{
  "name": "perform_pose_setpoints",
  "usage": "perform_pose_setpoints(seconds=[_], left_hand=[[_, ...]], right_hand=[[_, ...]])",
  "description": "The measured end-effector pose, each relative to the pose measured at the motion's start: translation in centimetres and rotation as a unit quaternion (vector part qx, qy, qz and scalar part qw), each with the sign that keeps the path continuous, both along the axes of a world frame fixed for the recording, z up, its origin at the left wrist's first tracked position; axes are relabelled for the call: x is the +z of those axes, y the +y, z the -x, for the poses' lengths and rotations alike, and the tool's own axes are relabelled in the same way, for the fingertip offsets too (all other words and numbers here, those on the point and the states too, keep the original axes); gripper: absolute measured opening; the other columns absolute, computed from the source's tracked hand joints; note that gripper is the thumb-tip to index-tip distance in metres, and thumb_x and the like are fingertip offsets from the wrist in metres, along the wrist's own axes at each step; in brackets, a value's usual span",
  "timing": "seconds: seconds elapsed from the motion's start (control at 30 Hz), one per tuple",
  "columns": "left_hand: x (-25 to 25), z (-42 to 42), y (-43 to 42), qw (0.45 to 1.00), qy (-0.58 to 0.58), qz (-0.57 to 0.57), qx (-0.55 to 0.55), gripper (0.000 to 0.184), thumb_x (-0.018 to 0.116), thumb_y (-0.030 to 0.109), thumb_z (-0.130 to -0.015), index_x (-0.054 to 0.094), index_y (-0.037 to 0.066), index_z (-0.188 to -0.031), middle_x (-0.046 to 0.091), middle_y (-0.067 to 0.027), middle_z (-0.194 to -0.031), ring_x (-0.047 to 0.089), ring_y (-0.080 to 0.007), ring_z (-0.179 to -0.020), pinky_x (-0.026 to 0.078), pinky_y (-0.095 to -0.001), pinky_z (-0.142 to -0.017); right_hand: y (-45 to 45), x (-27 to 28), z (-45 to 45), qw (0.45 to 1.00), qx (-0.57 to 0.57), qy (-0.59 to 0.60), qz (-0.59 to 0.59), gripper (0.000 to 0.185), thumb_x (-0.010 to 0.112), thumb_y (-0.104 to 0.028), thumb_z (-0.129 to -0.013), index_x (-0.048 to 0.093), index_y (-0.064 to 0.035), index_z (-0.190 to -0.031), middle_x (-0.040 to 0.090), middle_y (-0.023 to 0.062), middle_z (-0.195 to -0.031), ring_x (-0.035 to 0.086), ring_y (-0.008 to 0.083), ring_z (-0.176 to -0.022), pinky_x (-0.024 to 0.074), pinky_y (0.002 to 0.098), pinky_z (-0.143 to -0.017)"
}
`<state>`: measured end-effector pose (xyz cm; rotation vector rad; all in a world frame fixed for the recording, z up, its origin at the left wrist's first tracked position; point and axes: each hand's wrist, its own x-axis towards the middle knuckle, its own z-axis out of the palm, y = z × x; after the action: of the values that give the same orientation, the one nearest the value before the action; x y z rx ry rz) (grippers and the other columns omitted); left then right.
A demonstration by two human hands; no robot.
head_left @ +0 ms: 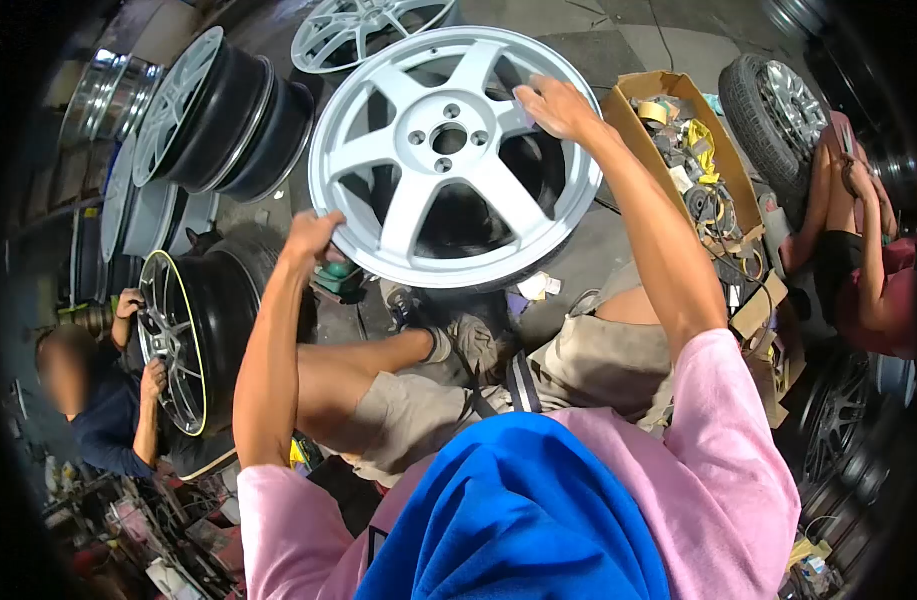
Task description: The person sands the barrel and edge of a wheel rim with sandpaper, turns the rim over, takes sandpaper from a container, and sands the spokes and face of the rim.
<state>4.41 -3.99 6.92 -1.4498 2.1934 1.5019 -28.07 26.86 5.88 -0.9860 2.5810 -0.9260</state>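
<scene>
While both bare hands are reaching up from the lower part of the frame, the white wheel rim [466, 158] stands in the upper middle, between them and beyond the bent knees of the person. Its spoked face is turned toward the camera, and the outline looks almost round, a little wider than tall, so one long direction across the face does not exist clearly. The axle line comes out from the hub toward the viewer, and the six spokes spread from it like a star. The left hand [313, 240] is curled closed on the lower left edge, having hold of the lip. The right hand [558, 107] lies at the upper right, where a spoke meets the edge, with fingers partly bent; I cannot tell if it grasps firmly or only presses. What supports the rim from below is hidden. To the right of it stands an open cardboard box [643, 145], with a roll of tape [653, 112] among mixed small items. At upper left, dark-barrelled wheels [208, 120] are placed close together. At left, a co-worker [118, 415] has both hands on a yellow-edged wheel [173, 335].
</scene>
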Motion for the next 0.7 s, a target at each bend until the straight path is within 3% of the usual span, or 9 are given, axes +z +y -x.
perform_pose_setpoints(seconds=[0.1,0.17,0.23,0.3,0.33,0.47,0.53,0.6,0.7], left_hand=[[-2.3,2.5,-7.4,0.983,0.010,0.170,-0.074,0.028,0.074,0.017,-0.088,0.073,-0.008,-0.101,0.075,-0.0137,-0.084,0.068,-0.0213,-0.061,0.057,-0.0345,-0.056],[-4.5,5.8,-12.1,0.953,0.129,0.266,-0.059,0.026,0.073,0.015,-0.087,0.076,-0.004,-0.104,0.077,-0.0113,-0.092,0.070,-0.0199,-0.076,0.055,-0.0339,-0.069],[-5.7,10.4,-13.7,0.956,0.224,0.174,0.073,0.034,0.072,0.016,-0.085,0.077,-0.003,-0.114,0.077,-0.0102,-0.101,0.070,-0.0186,-0.091,0.054,-0.0329,-0.084],[-5.8,13.2,-13.3,0.946,0.130,0.285,0.088,0.044,0.072,0.020,-0.084,0.075,0.000,-0.124,0.077,-0.0128,-0.109,0.071,-0.0207,-0.094,0.054,-0.0347,-0.089],[-5.3,12.9,-12.4,0.948,0.081,0.295,0.084,0.059,0.074,0.034,-0.078,0.072,0.014,-0.134,0.072,-0.0174,-0.132,0.067,-0.0351,-0.125,0.049,-0.0414,-0.108],[-2.7,9.9,-10.7,0.934,0.051,0.353,-0.001,0.058,0.073,0.033,-0.082,0.070,0.012,-0.135,0.071,-0.0201,-0.129,0.067,-0.0374,-0.122,0.050,-0.0440,-0.107],[-0.2,8.2,-7.8,0.870,0.061,0.475,-0.117,0.054,0.073,0.033,-0.086,0.070,0.009,-0.134,0.071,-0.0222,-0.128,0.067,-0.0394,-0.121,0.050,-0.0461,-0.106],[0.9,6.8,-5.6,0.890,0.081,0.415,-0.173,0.053,0.074,0.034,-0.087,0.069,0.007,-0.133,0.070,-0.0230,-0.128,0.066,-0.0398,-0.121,0.050,-0.0463,-0.106],[0.9,5.0,-2.3,0.879,0.117,0.372,-0.276,0.052,0.074,0.033,-0.091,0.068,0.003,-0.132,0.069,-0.0240,-0.127,0.066,-0.0402,-0.118,0.051,-0.0454,-0.103]], right_hand=[[2.2,0.5,-3.5,0.998,0.003,-0.050,-0.023,0.056,0.047,-0.049,-0.093,0.069,0.0009,-0.106,0.070,0.0324,-0.111,0.065,0.0495,-0.110,0.0482,0.0546,-0.096],[3.2,0.4,-7.2,0.996,-0.014,-0.082,0.018,0.054,0.047,-0.048,-0.093,0.068,0.0015,-0.102,0.070,0.0330,-0.109,0.065,0.0502,-0.107,0.0485,0.0550,-0.095],[3.8,1.0,-9.5,0.990,0.002,-0.134,0.054,0.050,0.050,-0.046,-0.096,0.064,0.0024,-0.098,0.069,0.0304,-0.100,0.067,0.0466,-0.096,0.0491,0.0525,-0.089],[4.7,3.4,-10.2,0.987,0.026,-0.146,0.057,0.040,0.058,-0.038,-0.095,0.063,0.0024,-0.097,0.070,0.0266,-0.096,0.068,0.0405,-0.090,0.0509,0.0476,-0.083],[5.2,3.6,-9.8,0.988,0.028,-0.143,0.051,0.040,0.058,-0.038,-0.095,0.063,0.0024,-0.097,0.070,0.0266,-0.096,0.068,0.0405,-0.090,0.0509,0.0476,-0.083],[7.8,5.9,-8.6,0.990,-0.024,0.035,0.135,0.026,0.075,-0.017,-0.084,0.062,0.0010,-0.098,0.070,0.0201,-0.097,0.070,0.0317,-0.087,0.0543,0.0405,-0.078],[9.1,6.8,-9.5,0.993,-0.011,0.040,0.109,0.023,0.076,-0.013,-0.083,0.063,-0.0010,-0.098,0.071,0.0183,-0.099,0.070,0.0302,-0.089,0.0549,0.0402,-0.080],[10.2,5.3,-10.8,0.962,0.177,0.150,0.147,0.023,0.077,-0.004,-0.078,0.066,-0.0050,-0.099,0.070,0.0137,-0.099,0.069,0.0285,-0.093,0.0558,0.0413,-0.082],[11.3,3.8,-14.0,0.946,0.258,0.184,0.066,0.024,0.076,0.004,-0.074,0.064,-0.0048,-0.093,0.070,0.0115,-0.101,0.067,0.0304,-0.096,0.0561,0.0401,-0.080]])
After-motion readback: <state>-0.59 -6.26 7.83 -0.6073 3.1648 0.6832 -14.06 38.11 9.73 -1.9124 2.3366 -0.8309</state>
